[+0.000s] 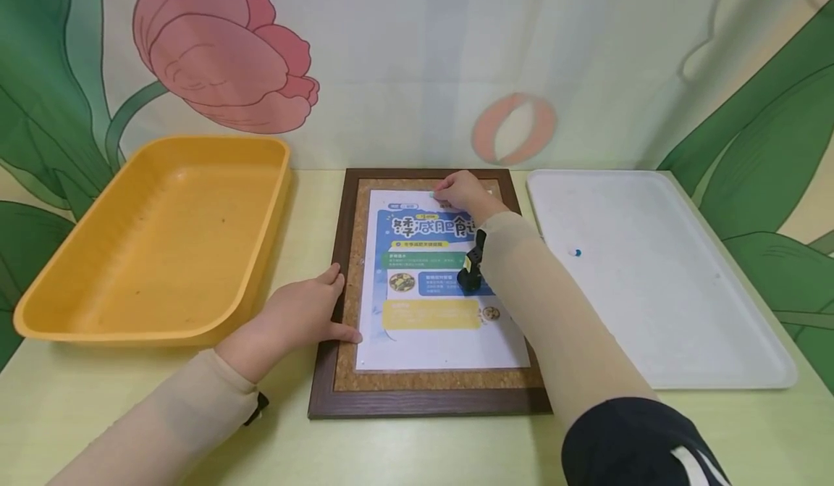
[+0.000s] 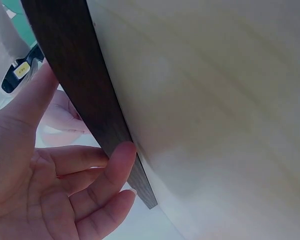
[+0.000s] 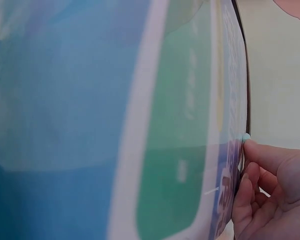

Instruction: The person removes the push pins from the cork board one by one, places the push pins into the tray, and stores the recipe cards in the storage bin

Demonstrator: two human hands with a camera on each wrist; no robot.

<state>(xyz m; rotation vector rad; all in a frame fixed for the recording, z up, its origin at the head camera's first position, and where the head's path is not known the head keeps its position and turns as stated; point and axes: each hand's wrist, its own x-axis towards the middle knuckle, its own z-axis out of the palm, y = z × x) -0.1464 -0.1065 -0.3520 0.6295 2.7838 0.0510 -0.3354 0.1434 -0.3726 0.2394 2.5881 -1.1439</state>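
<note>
A printed poster lies on a cork board with a dark wooden frame. At the poster's top edge my right hand pinches a small pale green push pin between thumb and fingers; its point is hidden. My left hand holds the left side of the frame, thumb over the front and bent fingers against the outer edge. Small clear dots show near the poster's lower corners. My right forearm covers part of the poster's right side.
A yellow tub stands left of the board. On the right, a white tray holds a small blue-and-white pin. All rest on a pale yellow-green table against a flower-printed curtain.
</note>
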